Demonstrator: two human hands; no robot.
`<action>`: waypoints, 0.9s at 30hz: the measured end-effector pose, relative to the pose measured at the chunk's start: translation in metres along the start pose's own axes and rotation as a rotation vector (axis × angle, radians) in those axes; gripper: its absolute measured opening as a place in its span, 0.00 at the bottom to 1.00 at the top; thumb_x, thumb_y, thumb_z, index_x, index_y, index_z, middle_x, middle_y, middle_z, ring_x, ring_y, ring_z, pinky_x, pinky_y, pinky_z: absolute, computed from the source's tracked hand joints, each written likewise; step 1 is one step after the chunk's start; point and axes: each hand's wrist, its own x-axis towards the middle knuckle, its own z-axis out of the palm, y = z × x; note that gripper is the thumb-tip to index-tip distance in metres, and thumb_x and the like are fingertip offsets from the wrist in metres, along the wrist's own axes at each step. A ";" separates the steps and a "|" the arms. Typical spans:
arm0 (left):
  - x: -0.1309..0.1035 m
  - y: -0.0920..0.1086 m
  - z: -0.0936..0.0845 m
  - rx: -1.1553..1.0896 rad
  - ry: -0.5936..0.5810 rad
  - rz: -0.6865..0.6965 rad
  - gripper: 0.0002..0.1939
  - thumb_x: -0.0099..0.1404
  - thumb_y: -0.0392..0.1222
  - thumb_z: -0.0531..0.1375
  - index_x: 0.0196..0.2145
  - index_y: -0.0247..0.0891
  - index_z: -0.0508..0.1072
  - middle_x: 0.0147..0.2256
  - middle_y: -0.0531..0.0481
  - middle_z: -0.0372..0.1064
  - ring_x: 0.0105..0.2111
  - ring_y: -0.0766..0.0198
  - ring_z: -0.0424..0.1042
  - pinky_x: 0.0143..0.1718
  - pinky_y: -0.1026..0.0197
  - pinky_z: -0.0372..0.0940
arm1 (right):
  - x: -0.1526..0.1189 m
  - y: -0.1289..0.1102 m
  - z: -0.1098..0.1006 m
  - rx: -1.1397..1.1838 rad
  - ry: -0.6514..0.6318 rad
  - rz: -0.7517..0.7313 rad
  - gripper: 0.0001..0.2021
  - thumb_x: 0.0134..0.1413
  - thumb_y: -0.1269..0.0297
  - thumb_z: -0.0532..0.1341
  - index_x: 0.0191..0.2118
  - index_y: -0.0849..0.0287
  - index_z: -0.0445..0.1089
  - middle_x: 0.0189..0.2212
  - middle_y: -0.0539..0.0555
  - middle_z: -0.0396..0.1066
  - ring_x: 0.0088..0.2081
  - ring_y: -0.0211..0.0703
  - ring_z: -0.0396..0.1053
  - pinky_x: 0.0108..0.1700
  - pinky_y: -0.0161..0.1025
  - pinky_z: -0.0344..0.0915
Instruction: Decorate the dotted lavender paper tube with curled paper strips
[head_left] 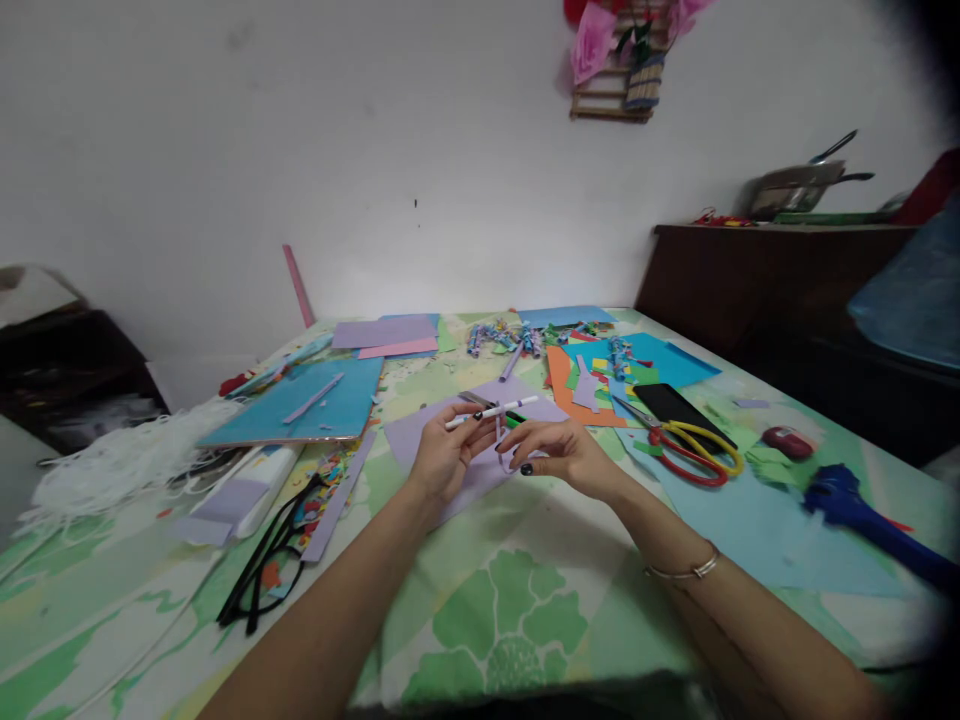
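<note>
"Head view, looking down at the table: how many hands are at work?"

"Two. The left hand (446, 455) has one white stick (517, 404) gripped between thumb and fingers, slanting up a little to the right."

"And the other?"

"The right hand (574, 455) has its fingers bent, thumb and fingertips right by the lower part of one narrow lavender strip (498, 432). Whether they pinch it, I can't tell from where I stand."

"Where's the strip, exactly?"

"At the stick, hanging down from it between the two hands — and both are over one lavender sheet (409, 430) on the flowered cloth."

"Count me the things on the right."

"One pair of red-and-yellow scissors (694, 455), one black phone (679, 412) just beside it, one blue tool (862, 520) nearer the edge. One bracelet (705, 567) too, on the right wrist."

"On the left?"

"One pair of black glasses (259, 560), and one blue sheet (345, 390) with a single long lavender piece (313, 398) lying on it, a few small scraps nearby."

"And at the back?"

"One pink sheet (401, 348), partly under a lavender one, and a heap of curled paper (491, 335) — too tangled to count."
</note>
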 end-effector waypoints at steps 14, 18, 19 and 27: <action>0.001 -0.003 -0.003 0.366 -0.159 0.289 0.11 0.53 0.41 0.65 0.35 0.35 0.74 0.39 0.45 0.75 0.40 0.62 0.72 0.44 0.61 0.64 | 0.003 0.006 0.006 0.588 0.275 0.244 0.15 0.44 0.57 0.67 0.37 0.59 0.72 0.33 0.58 0.77 0.34 0.43 0.74 0.36 0.38 0.67; -0.001 -0.001 -0.001 0.415 -0.239 0.315 0.06 0.55 0.38 0.64 0.32 0.35 0.74 0.41 0.43 0.75 0.43 0.59 0.72 0.46 0.58 0.64 | 0.003 0.009 0.010 0.664 0.276 0.305 0.19 0.50 0.49 0.62 0.37 0.62 0.72 0.32 0.60 0.77 0.34 0.45 0.75 0.39 0.40 0.69; -0.002 0.000 0.000 0.435 -0.250 0.322 0.05 0.55 0.37 0.63 0.32 0.34 0.74 0.41 0.43 0.75 0.44 0.58 0.72 0.45 0.58 0.65 | 0.003 0.010 0.010 0.663 0.294 0.306 0.18 0.50 0.50 0.62 0.37 0.62 0.72 0.31 0.60 0.77 0.34 0.45 0.75 0.39 0.40 0.69; -0.008 0.001 0.004 0.530 -0.299 0.328 0.02 0.54 0.34 0.62 0.29 0.35 0.75 0.39 0.45 0.76 0.41 0.58 0.73 0.43 0.58 0.67 | 0.003 0.007 0.011 0.649 0.440 0.294 0.10 0.38 0.68 0.70 0.29 0.61 0.71 0.27 0.53 0.76 0.30 0.41 0.75 0.36 0.36 0.69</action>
